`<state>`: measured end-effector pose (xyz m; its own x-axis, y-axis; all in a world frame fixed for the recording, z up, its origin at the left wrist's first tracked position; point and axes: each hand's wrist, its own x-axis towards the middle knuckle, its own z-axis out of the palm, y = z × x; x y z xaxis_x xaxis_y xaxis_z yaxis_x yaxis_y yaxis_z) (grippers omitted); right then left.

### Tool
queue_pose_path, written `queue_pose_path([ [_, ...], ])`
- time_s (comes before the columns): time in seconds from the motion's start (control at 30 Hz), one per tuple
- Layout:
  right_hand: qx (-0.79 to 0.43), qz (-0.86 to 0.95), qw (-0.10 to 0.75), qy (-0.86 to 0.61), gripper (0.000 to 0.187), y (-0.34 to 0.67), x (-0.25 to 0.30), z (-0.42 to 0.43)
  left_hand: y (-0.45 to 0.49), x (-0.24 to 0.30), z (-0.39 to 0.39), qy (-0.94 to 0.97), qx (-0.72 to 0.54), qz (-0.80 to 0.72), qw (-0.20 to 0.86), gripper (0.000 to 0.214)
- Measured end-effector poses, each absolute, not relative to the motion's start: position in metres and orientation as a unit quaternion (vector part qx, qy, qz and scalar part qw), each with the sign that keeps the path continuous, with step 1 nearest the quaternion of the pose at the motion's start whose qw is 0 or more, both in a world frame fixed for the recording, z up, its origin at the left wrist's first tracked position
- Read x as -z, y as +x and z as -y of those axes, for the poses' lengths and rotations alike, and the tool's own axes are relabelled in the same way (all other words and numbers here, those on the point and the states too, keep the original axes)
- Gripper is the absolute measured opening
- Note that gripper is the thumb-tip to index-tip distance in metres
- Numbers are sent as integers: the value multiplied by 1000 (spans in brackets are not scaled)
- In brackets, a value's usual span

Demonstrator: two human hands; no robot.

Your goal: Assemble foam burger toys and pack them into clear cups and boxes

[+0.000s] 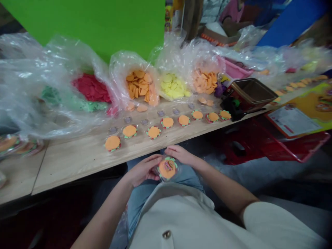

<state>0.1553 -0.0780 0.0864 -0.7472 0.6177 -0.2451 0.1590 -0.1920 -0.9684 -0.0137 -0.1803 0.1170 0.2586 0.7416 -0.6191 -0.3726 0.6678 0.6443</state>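
Observation:
Low over my lap is a foam toy burger [166, 169] in clear plastic packaging, with an orange round on top, green frilled edges and a small printed burger picture. My left hand [145, 169] grips its left side between thumb and fingers. Along its upper right edge, my right hand [179, 153] also holds the packaging, with its fingers partly hidden. On the table in front stands a row of similar foam burgers, among them one at the left end [112, 143] and one nearer the middle [167, 122]. Small greyish pieces [144, 122] lie behind that row.
Clear bags hold red foam pieces [92, 88], orange rounds [140, 84], yellow rounds [172, 85] and peach rounds [204, 81]. A brown bin [252, 91] and black device [232, 107] stand right. The wooden table's front edge [85, 166] runs before me; a red crate [280, 148] sits lower right.

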Motion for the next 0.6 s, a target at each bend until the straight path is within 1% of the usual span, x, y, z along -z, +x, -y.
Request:
queue_pose_path([
  [0.07, -705, 521, 270, -398, 49, 164, -84, 75, 0, -118, 160, 156, -407, -497, 751, 36],
  [0.1, -713, 467, 300, -428, 52, 170, -82, 76, 9, -118, 150, 140, -433, -495, 740, 36],
  [0.17, -742, 390, 313, -446, 57, 182, -78, 81, 27, -118, 133, 111, -490, -493, 710, 37],
  [0.23, -748, 378, 330, -433, 53, 193, -78, 84, 45, -117, 118, 100, -537, -491, 679, 40],
  [0.37, -702, 426, 403, -405, 35, 212, -81, 74, 73, -117, 95, 129, -583, -484, 640, 43],
  [0.5, -676, 481, 408, -382, 32, 225, -82, 62, 85, -123, 83, 171, -578, -425, 675, 35],
  [0.6, -647, 545, 387, -367, 30, 238, -82, 52, 91, -127, 74, 201, -559, -428, 681, 33],
])
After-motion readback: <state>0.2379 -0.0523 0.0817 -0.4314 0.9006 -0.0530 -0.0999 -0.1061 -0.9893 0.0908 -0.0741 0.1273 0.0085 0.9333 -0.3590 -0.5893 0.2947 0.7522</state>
